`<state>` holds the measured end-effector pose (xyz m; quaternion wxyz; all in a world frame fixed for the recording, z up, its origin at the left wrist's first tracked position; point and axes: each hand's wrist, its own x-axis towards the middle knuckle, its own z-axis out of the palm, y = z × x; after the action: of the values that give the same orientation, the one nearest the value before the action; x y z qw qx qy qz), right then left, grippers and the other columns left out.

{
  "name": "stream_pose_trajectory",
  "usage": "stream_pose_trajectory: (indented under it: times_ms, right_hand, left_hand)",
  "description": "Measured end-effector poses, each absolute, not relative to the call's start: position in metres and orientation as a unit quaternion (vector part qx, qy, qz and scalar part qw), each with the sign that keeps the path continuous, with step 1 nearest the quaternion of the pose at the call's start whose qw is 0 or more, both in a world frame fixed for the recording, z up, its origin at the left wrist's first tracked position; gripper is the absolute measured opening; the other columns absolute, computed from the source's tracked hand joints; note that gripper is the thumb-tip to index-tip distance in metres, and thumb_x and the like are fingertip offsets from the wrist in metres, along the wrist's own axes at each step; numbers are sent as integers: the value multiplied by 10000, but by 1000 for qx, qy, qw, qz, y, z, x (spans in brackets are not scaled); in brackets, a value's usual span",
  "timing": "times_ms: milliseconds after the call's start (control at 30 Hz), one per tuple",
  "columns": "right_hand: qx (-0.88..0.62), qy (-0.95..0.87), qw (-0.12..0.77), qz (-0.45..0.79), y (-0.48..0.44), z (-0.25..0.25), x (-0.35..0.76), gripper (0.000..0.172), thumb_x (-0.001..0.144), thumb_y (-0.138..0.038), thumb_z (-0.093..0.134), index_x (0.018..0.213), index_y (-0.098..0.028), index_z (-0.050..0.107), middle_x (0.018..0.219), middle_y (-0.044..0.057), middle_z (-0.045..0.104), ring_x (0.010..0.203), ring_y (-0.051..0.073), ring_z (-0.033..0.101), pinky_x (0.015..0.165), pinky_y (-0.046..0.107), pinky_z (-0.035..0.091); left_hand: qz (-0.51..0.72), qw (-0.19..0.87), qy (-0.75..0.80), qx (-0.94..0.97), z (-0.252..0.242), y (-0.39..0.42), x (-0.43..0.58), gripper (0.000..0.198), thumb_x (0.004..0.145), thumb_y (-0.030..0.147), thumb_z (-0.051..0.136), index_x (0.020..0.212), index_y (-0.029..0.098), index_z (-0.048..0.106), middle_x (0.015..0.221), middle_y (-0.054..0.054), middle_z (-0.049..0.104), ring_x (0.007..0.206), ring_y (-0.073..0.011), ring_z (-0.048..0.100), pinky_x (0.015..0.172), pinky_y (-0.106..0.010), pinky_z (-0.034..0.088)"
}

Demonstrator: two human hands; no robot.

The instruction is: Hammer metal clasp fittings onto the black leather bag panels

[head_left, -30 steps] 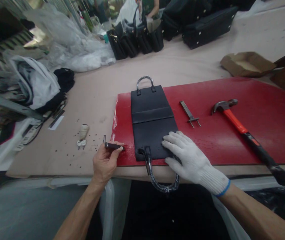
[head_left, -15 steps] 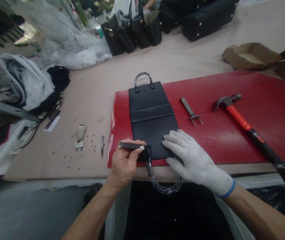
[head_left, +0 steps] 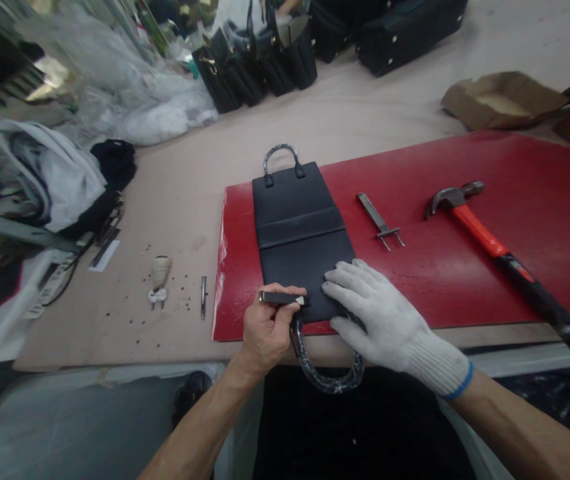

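A flat black bag panel (head_left: 297,223) lies with a fold across its middle and a plastic-wrapped handle at each end. Over its near end, by the base of the near handle (head_left: 333,385), my bare left hand (head_left: 267,330) pinches a dark bar-shaped tool (head_left: 277,298) with a pale tip. The tool is held nearly level, and the fingers partly cover the handle base. My right hand (head_left: 377,310), in a white knit glove, rests with fingers spread on the panel's near right corner, its thumb close to the handle.
Under the panel is a red board (head_left: 415,280). On it lie a two-pronged metal punch (head_left: 377,217) and a claw hammer (head_left: 482,230). Left of the board are a small metal rod (head_left: 203,298) and a tape-wrapped pronged tool (head_left: 160,277). Black handbags (head_left: 259,67) and a cardboard tray (head_left: 505,100) stand farther back.
My left hand has moved a little to the right with the bar-shaped tool, now over the handle base. My right hand stays on the panel. The view has shifted slightly.
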<state>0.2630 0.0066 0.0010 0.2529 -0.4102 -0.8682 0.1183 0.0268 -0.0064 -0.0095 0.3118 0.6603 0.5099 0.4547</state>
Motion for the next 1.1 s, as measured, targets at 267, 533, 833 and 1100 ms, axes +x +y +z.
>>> stream_pose_trajectory:
  times_ms: [267, 533, 833, 1100]
  right_hand:
    - [-411, -869, 250, 119, 7, 3, 262, 480, 874, -242, 630, 1334, -102, 647, 1409, 168, 608, 1369, 369, 505, 1223, 602, 341]
    - [-415, -867, 244, 129, 6, 4, 263, 489, 880, -254, 636, 1347, -109, 633, 1412, 158, 609, 1374, 368, 500, 1225, 600, 335]
    - [-411, -867, 248, 130, 6, 3, 262, 486, 874, -243, 641, 1339, -99, 637, 1405, 158, 611, 1375, 358, 497, 1237, 588, 322]
    - [-413, -864, 261, 125, 5, 2, 262, 480, 857, -227, 655, 1321, -106, 648, 1396, 158, 615, 1367, 349, 504, 1241, 576, 317]
  left_hand:
    - [445, 329, 512, 657, -9, -6, 28, 92, 972, 209, 606, 1049, 200, 657, 1042, -56, 777, 982, -195, 745, 889, -330, 594]
    - [436, 258, 503, 700, -4, -3, 32, 113, 967, 175, 591, 1023, 192, 689, 997, -48, 752, 947, -176, 725, 872, -296, 584]
    - [419, 176, 490, 744, -8, -2, 36, 97, 989, 162, 568, 1054, 189, 635, 994, -37, 741, 916, -161, 720, 835, -261, 576]
    - [412, 148, 466, 769, -6, 2, 40, 100, 997, 152, 539, 1053, 179, 618, 965, -44, 718, 822, -147, 713, 733, -226, 571]
